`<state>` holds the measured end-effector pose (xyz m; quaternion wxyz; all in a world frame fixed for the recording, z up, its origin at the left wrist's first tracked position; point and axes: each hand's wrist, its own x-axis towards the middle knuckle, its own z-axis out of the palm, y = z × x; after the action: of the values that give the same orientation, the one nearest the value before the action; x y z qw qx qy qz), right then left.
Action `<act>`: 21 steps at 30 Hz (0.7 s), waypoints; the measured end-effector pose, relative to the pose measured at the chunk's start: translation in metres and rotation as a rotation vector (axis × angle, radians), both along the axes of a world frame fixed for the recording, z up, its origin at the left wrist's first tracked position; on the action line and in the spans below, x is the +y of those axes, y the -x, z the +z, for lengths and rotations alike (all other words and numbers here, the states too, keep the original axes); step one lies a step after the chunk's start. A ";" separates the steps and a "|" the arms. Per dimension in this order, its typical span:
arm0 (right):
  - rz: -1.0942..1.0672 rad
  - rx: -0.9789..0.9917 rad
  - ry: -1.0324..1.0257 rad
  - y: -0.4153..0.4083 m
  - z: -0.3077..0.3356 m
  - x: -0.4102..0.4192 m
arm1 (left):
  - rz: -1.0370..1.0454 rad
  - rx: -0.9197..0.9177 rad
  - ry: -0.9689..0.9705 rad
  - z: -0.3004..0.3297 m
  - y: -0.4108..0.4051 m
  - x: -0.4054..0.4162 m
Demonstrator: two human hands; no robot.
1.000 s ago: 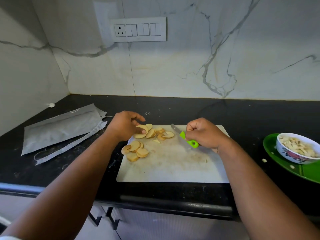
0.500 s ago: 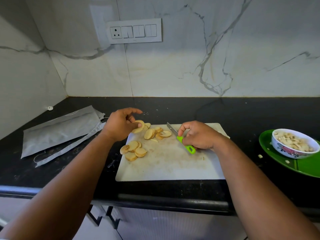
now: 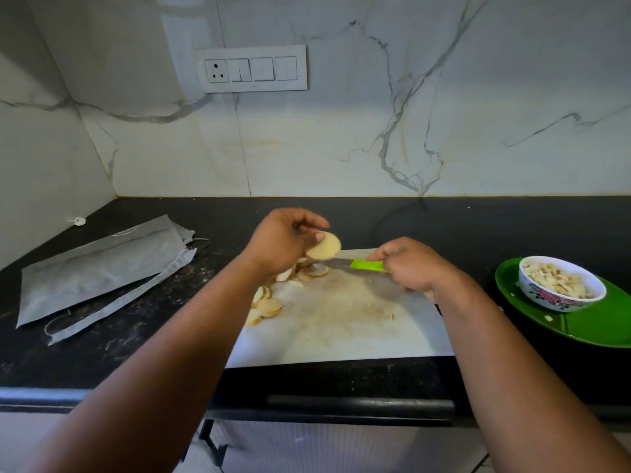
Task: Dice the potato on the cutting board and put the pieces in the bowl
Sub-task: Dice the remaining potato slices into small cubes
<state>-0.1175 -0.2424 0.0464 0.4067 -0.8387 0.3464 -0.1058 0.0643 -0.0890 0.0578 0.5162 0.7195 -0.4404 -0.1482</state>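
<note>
Mid-frame, left hand (image 3: 280, 241) pinches a potato slice (image 3: 324, 246) above the cutting board (image 3: 341, 322) — right hand (image 3: 411, 264) grips the green-handled knife (image 3: 367, 265) — bowl (image 3: 560, 283) far right

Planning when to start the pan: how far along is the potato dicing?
Partly done. The bowl on the green plate already holds diced pieces. In hand: the left hand holds one potato slice up, and the right hand grips the knife. Left: the slices on the cutting board are undiced.
</note>
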 end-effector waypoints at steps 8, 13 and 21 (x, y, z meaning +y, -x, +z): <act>-0.067 0.173 0.394 0.051 -0.010 0.007 | -0.183 -0.564 -0.390 -0.027 0.022 -0.034; -0.079 0.104 0.572 0.062 -0.015 0.026 | -0.271 -0.683 -0.559 -0.027 0.010 -0.027; -0.091 0.089 0.678 0.069 -0.010 0.059 | -0.126 -0.541 -0.408 -0.040 0.010 -0.041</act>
<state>-0.1867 -0.1830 0.0368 0.0843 -0.9135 0.3461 -0.1963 0.0538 -0.1302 0.0178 0.2161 0.7924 -0.5664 -0.0685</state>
